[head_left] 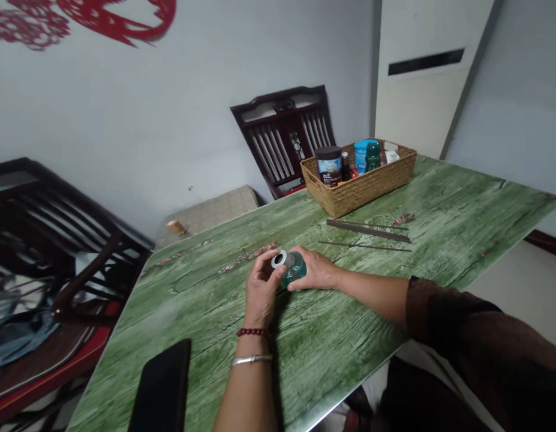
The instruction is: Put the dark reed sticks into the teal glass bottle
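A small teal glass bottle (294,269) lies on its side just above the green wood-grain tabletop (331,336), its silver-ringed mouth (279,259) tilted toward my left hand. My left hand (262,289) grips the bottle near the ring, its fingers curled over the neck. From the other side, my right hand (314,270) holds the bottle's body with its fingertips. Both hands partly hide the glass. A red bead bracelet (252,332) and a silver bangle (251,359) circle my left wrist.
A black phone-like slab (163,387) lies at the near table edge. Two dark rods (367,231) lie farther along the table, and beyond them stands a wicker basket (358,183) holding jars and bottles. Dark wooden chairs (282,138) stand beyond the table and at its left.
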Demonstrator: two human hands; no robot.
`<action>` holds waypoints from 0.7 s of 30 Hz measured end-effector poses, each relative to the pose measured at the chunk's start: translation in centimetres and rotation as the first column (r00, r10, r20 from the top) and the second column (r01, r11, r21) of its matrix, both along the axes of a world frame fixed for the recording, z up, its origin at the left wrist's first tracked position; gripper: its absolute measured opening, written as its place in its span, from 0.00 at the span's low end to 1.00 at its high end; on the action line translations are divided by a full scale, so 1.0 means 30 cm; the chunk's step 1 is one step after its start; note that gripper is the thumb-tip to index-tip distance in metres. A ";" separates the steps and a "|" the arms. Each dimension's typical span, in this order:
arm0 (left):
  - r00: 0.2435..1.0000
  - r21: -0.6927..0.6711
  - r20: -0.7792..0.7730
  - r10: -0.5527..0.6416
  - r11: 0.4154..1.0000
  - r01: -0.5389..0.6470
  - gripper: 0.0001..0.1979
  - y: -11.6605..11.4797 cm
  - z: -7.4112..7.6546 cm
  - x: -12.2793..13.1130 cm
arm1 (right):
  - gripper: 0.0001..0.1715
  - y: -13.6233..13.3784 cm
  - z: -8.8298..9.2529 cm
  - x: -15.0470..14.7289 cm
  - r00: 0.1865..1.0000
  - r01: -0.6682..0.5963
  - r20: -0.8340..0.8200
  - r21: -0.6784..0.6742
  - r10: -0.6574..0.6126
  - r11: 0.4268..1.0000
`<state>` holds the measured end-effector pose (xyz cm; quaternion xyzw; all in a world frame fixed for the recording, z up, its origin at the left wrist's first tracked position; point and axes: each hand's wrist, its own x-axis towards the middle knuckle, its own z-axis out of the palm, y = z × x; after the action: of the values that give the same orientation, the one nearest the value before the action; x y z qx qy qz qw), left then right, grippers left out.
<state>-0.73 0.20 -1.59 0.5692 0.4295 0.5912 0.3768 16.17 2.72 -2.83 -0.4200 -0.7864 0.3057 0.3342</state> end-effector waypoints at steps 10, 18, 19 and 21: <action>0.989 0.001 -0.145 0.037 0.999 -0.038 0.20 -0.011 0.014 0.005 | 0.43 0.004 0.007 -0.001 1.000 -0.020 0.014 0.019 0.020 1.000; 0.962 0.052 -0.257 0.095 0.995 -0.085 0.22 -0.012 0.011 0.013 | 0.44 0.014 -0.013 -0.010 1.000 -0.012 -0.006 0.029 0.012 1.000; 0.956 0.062 -0.272 0.110 0.993 -0.097 0.22 -0.012 0.010 0.014 | 0.44 0.013 -0.013 -0.010 1.000 -0.010 -0.005 0.027 0.010 1.000; 0.944 0.083 -0.300 0.134 0.990 -0.114 0.21 -0.011 0.011 0.016 | 0.44 0.012 -0.011 -0.011 1.000 -0.006 -0.001 0.020 0.006 1.000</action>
<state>-0.25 -0.13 -1.25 0.6375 0.4981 0.5323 0.2493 15.84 3.08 -3.18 -0.4139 -0.7906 0.2990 0.3380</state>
